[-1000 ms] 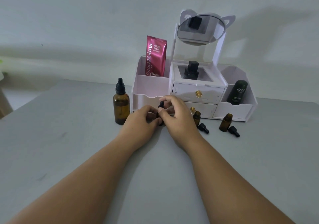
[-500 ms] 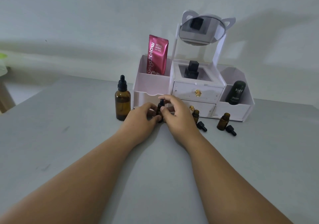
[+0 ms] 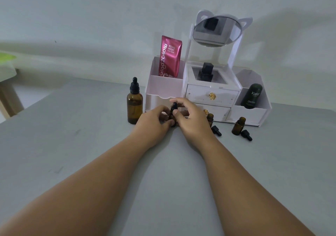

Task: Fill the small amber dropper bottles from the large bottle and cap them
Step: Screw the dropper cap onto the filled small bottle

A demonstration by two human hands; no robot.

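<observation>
While left grip (image 3: 154, 125) clamps the small bottle (image 3: 172, 120), right grip (image 3: 192, 121) pinches its cap (image 3: 174, 106) — near organizer (image 3: 212, 97) front.

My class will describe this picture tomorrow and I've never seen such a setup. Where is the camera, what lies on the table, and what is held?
There is no machine: a person works with two bare hands. The camera sits on their head, looking forward and down, so both arms reach in from below. The left hand grips a small amber bottle, while the right hand pinches its black dropper cap. On the grey table, left of them, stands the large amber bottle, capped. To the right stand two open small bottles, each with a loose cap lying beside it. Behind is a white organiser with a mirror, holding a pink sachet and a dark green bottle.
</observation>
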